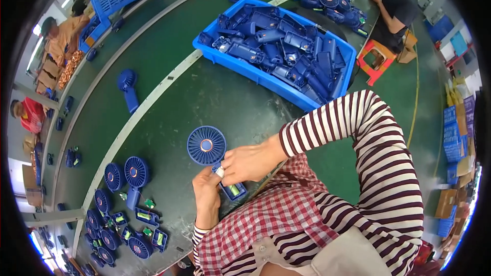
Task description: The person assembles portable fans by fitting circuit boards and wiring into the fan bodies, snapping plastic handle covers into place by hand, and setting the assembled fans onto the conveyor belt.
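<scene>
A blue handheld fan lies in front of me, its round grille facing up and its handle toward my body. The handle is open and shows a green-yellow battery inside. My left hand is closed on the handle from the left, just below the grille. From the right, my right hand covers the neck of the handle with its fingers pinched together. A small white piece shows between the fingertips of both hands; I cannot make out what it is. My fingers hide the upper handle.
Beyond my right arm stands a blue crate full of blue casings. Several fans with opened handles lie to the left. Another fan rests by the pale divider strip. A person works at the far right beside a fan pile.
</scene>
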### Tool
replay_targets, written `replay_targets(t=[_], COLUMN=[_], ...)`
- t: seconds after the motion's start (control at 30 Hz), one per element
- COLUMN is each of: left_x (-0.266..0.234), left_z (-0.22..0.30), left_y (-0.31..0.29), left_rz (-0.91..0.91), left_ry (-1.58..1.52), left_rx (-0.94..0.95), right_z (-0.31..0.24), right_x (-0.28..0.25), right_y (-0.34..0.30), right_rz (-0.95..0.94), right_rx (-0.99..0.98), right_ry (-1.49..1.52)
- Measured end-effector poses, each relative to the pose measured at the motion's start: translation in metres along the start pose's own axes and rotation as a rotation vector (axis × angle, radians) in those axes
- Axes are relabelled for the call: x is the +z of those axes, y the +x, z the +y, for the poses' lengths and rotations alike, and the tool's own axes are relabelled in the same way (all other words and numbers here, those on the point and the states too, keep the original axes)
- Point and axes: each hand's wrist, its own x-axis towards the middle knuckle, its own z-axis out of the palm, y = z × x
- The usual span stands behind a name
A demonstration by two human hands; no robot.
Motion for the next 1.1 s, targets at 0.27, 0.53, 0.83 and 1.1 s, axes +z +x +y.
replay_targets(t=[0.27,0.53,0.83,1.1], left_x=[-0.015,-0.022,-0.013,-0.006], left_z=[0.008,-0.004,0.011,0.01], left_y=[0.001,0.01,0.011,0.003], left_rz=[0.079,0.105,0.213,0.206], left_ry=[-0.033,-0.166,-0.156,-0.256], left_rx=[0.011,-0.039,-0.088,-0.052], right_z=[0.065,0.117,0.049,-0.002], right_x=[-0.117,-0.121,-0.12,-0.009], right_y=[-0.123,-0.2,-0.109,0.025], right_rz=[0.302,0.01,0.692,0.904], right_rx=[1.272,1.457,0.881,0.695], right_ry=[-0.805,-0.616,-0.238,0.76])
